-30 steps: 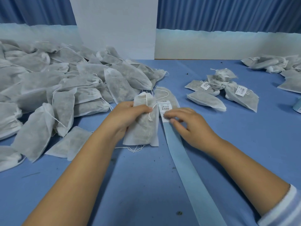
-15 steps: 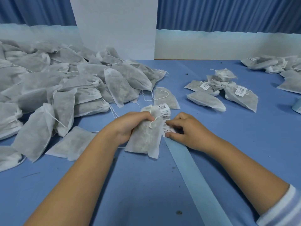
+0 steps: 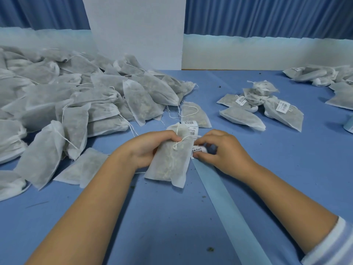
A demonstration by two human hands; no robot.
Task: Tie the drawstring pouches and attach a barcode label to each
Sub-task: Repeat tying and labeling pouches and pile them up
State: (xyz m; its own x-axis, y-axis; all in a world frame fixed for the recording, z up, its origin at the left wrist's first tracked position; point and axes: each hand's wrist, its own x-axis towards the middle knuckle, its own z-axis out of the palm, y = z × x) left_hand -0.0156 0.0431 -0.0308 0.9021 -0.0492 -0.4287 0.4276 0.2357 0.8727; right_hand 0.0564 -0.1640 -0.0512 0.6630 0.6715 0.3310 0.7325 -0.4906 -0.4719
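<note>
pouch [image 3: 170, 161]: centre of table [image 3: 172, 230], long axis near-to-far, leaning slightly right at the far end; gathered neck far, flat bottom near, bottom edge on the table
drawstring [image 3: 177, 145]: knotted, lies down the front
left hand [image 3: 149, 148]: fingers curled round the pouch's upper left side, thumb on the front by the knot
right hand [image 3: 223, 150]: just right of the pouch, thumb and fingers pinching barcode label [image 3: 198, 150]
barcode label: at the far end of backing strip [image 3: 229, 207], against the pouch's right edge
pile of pouches [image 3: 76, 104]: left
labelled pouches [image 3: 267, 106]: far right
</note>
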